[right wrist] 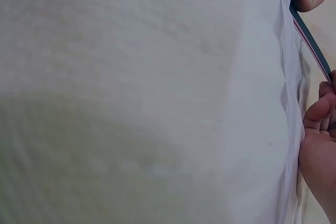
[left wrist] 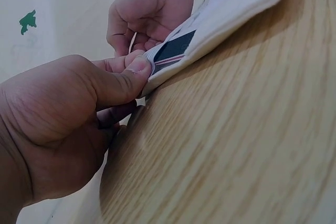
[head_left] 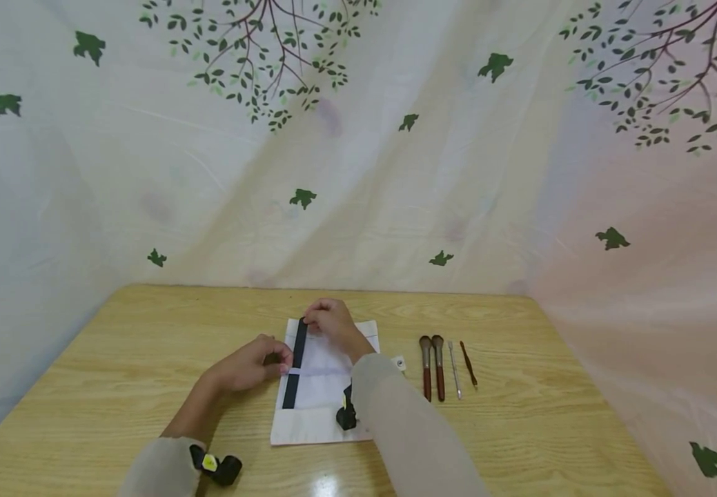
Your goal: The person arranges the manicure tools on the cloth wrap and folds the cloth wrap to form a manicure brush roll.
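A white cloth pouch (head_left: 321, 426) lies flat on the table, with a white elastic band (head_left: 323, 371) across its middle. Tucked under the band near the left edge is a long flat black nail file (head_left: 290, 392), its layered edge showing a pink line in the right wrist view. My left hand (head_left: 246, 364) pinches the elastic band at the pouch's left edge, thumb on top in the left wrist view. At the far end of the file, my right hand (head_left: 333, 323) holds its tip between thumb and fingers. My right forearm hides part of the pouch.
Right of the pouch, two brushes (head_left: 438, 373), a thin metal tool (head_left: 455, 373) and a slim brown tool (head_left: 468, 364) lie on the wooden table (head_left: 538, 428). A small white tab (head_left: 399, 363) sticks out at the pouch's right side. A printed curtain (head_left: 364, 228) hangs behind.
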A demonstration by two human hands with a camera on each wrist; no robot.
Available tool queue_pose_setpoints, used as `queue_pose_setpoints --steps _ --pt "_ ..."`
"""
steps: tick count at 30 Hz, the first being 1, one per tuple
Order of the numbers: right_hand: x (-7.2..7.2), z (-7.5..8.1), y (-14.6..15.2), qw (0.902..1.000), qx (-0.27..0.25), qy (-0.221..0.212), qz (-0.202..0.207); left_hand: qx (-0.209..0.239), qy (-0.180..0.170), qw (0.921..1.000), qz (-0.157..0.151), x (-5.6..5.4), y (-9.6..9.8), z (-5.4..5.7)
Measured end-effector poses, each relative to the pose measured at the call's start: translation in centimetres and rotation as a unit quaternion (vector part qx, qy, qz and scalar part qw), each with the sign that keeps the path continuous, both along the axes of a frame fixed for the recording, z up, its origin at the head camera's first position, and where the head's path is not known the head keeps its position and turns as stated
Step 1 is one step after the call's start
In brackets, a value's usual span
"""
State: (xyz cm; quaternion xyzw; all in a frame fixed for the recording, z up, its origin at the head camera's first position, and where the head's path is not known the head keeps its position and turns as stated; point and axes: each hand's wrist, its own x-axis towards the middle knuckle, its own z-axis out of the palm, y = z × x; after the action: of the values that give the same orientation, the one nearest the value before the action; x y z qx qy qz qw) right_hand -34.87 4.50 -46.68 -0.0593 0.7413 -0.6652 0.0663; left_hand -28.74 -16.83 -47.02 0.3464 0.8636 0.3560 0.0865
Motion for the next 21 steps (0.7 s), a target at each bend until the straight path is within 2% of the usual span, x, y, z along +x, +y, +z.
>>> queue_pose_setpoints --steps 6,14,18,21 --pt "0.05 -0.16 0.12 0.9998 0.013 0.011 0.007 -0.003 -0.002 1.0 0.005 -0.03 0.15 -0.01" --pt "0.06 -0.17 0.0 0.9957 0.079 0.037 0.031 -0.002 -0.003 0.9999 0.01 0.1 0.11 0.07" --pt "0.31 0.11 0.17 0.9904 0.12 0.048 0.05 0.0 0.002 1.0 0.005 0.08 0.09 0.04" --pt "0.49 0.27 0.36 0.9879 0.132 0.051 0.064 -0.001 0.0 1.0 0.006 0.04 0.07 0.0"
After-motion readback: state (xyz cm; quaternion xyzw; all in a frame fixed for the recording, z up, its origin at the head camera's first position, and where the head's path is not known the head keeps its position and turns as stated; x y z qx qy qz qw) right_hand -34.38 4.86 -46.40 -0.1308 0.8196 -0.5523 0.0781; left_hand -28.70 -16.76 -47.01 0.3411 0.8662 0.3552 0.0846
